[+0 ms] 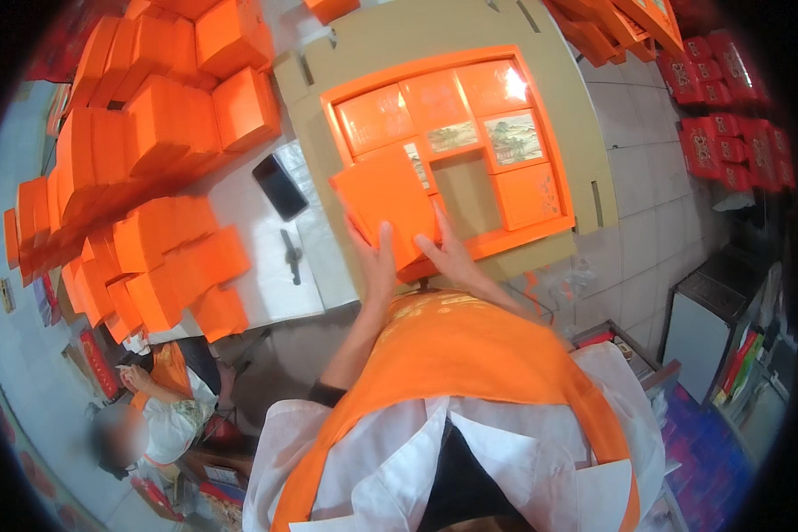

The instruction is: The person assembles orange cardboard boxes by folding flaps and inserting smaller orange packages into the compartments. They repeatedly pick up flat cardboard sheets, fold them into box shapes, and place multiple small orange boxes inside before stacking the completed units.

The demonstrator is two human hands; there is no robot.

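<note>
My left hand point(374, 257) and my right hand point(450, 255) hold an orange box point(383, 199) between them, one at each lower side. The box is tilted over the near left part of a large orange tray point(548, 120). Inside the tray sit several smaller orange boxes point(434, 97), some with a landscape picture panel point(514, 139). To the right of the held box, a gap between the boxes shows the tray's brownish bottom point(470, 191). What lies under the held box is hidden. The tray rests on a tan cardboard sheet point(585, 191) with slots.
Left of the tray, a black phone point(280, 188) and a dark slim tool point(291, 257) lie on the white tabletop point(266, 288). Stacked orange boxes point(164, 124) fill the far left. A co-worker point(164, 403) sits lower left. Red packages point(740, 151) and a dark-topped cabinet point(709, 310) are right.
</note>
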